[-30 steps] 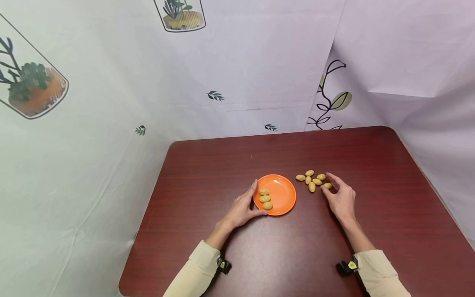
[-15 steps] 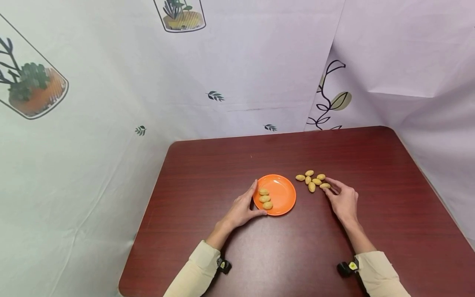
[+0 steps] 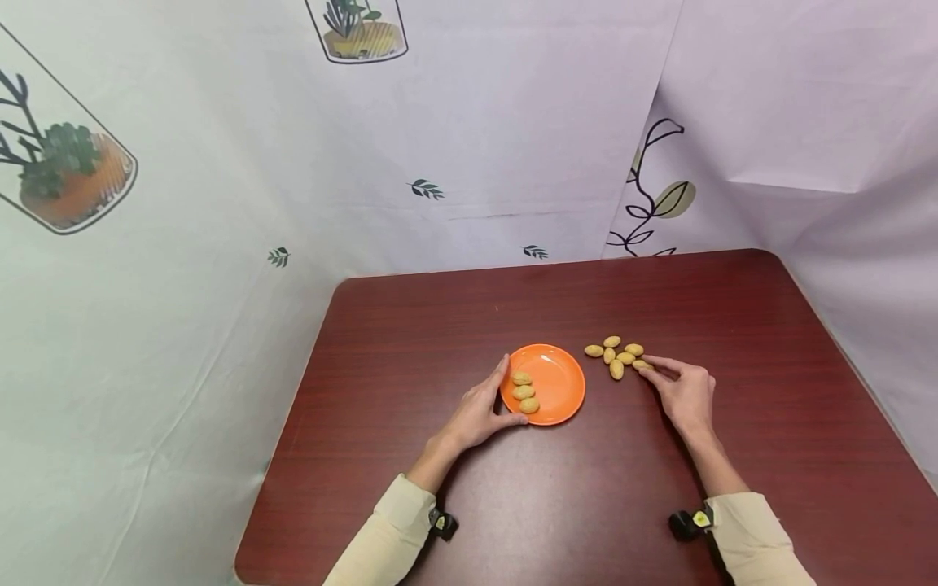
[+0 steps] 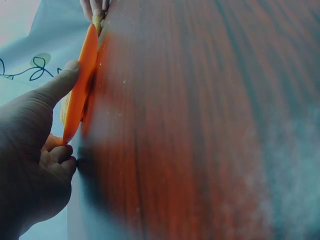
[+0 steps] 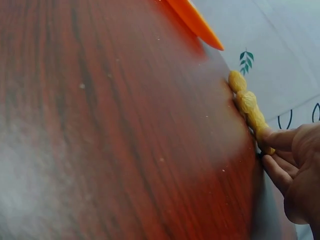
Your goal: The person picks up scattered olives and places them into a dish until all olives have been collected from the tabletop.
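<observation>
A wrinkled, oval, yellowish nut (image 3: 641, 365) is pinched by the right hand (image 3: 687, 397), nearer the right edge of the table (image 3: 410, 350). An orange plate (image 3: 560, 382) is held by the spread left hand (image 3: 478, 413).

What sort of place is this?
Probably a makeshift indoor recording corner, not a furnished room: creased, plant-printed sheeting hangs behind and beside a bare-topped wood-grain table, and small black devices sit at both wrists.

orange plate (image 3: 558, 384) — glossy, smooth | nut-like pieces (image 3: 616, 370) — rough, matt | table (image 3: 410, 325): wood-grained, shiny | sleeves (image 3: 384, 533): matt cloth
</observation>
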Available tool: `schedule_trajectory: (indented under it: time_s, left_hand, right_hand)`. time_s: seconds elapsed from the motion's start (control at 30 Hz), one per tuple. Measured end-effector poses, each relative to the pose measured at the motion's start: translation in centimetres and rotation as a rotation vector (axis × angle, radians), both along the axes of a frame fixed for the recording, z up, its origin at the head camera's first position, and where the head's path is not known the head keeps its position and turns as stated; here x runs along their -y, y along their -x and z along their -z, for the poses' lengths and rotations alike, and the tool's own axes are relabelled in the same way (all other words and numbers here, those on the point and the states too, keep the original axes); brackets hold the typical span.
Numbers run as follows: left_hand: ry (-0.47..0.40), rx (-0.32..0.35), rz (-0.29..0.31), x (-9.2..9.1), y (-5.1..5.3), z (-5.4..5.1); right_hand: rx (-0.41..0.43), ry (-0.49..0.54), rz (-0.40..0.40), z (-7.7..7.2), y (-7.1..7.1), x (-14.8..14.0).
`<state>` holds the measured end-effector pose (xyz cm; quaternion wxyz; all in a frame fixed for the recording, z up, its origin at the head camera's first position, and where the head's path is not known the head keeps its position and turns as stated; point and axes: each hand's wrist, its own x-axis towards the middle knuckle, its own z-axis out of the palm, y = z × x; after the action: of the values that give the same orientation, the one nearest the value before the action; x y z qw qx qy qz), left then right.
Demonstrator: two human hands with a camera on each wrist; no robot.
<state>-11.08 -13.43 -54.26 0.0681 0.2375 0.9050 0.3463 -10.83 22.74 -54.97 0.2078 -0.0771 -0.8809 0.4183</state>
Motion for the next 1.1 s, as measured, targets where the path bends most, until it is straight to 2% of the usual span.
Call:
schedule_trajectory:
  time_s: [0.4, 0.67, 0.87, 1.1]
  left_hand:
    - [0.006, -0.008, 0.006, 0.0, 0.0, -0.1]
    - [0.009, -0.012, 0.004, -0.1, -0.1, -0.1]
    - [0.006, -0.005, 0.001, -0.2, -0.1, -0.1]
    - [0.005, -0.006, 0.001, -0.2, -0.2, -0.2]
  right_hand:
    - [-0.026, 0.005, 0.012, -0.7, -0.1, 0.5]
    - [-0.046, 0.099, -0.073, -1.1, 0.3, 2.4]
    - [-0.052, 0.074, -0.105, -1.4, 0.8, 4.2]
    - [-0.078, 0.088, -0.198, -1.6, 1.4, 6.7]
